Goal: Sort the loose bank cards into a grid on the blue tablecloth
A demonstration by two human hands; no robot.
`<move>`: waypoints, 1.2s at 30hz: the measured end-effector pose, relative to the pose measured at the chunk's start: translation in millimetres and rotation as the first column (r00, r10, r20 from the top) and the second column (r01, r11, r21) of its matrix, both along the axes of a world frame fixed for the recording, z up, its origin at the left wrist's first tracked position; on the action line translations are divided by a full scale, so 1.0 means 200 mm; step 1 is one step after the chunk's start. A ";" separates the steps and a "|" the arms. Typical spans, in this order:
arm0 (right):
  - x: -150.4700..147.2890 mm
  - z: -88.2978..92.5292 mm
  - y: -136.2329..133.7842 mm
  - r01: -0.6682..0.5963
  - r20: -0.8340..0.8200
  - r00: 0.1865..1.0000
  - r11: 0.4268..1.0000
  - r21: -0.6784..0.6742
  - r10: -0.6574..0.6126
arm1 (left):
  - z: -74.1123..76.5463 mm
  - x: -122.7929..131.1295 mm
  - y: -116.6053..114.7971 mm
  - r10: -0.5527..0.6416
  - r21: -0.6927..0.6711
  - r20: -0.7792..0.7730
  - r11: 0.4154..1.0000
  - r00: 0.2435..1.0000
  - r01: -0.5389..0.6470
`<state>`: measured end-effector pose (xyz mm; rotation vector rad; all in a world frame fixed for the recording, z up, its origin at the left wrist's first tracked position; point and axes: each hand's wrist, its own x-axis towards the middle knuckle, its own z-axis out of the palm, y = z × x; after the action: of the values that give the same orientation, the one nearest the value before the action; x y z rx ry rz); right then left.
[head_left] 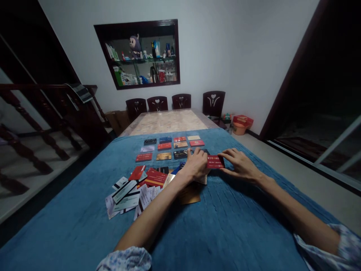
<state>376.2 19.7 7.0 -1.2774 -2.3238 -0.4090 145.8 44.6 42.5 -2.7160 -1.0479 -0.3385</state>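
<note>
- In the head view, I see the red card [216,162] between the two hands, just above or on the blue cloth [225,233]; which, I cannot tell.
- The right hand [241,163] has thumb and forefinger moderately apart, pinching this card at its right end.
- The left hand [196,162] is bent over the other end; whether its fingers grip there, I cannot tell.
- In my judgement, the card could slip or turn if one hand lets go too early.
- The left fingers are close to the black card [180,154], so a careless movement could push it out of its row.
- The left forearm crosses above the loose heap [128,199]; if it comes lower, it could drag some cards.
- It also hides part of the gold card [189,197].
- Wrinkles in the cloth could catch a card edge.
- Farther, chairs [213,103] stand around the table [172,122], well apart from the hands.
</note>
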 end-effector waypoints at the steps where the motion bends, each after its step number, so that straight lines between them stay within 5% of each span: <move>1: -0.01 0.01 0.00 -0.007 0.002 1.000 1.000 -0.017 0.007 | 0.00 -0.01 0.00 0.008 -0.014 0.000 1.000 1.000 -0.008; 18: -0.24 0.04 0.08 -0.192 -0.045 0.981 0.975 -0.111 0.188 | 0.05 -0.28 -0.07 0.150 -0.155 -0.018 0.976 0.989 -0.151; 36: -0.60 0.09 0.21 -0.223 0.039 0.971 0.950 -0.220 0.237 | 0.05 -0.61 -0.06 0.262 -0.200 -0.035 0.944 0.964 -0.263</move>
<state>256.0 61.1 24.7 -1.0796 -2.5933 -0.1261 23.2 32.2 53.5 -2.6951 -1.4970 -0.1830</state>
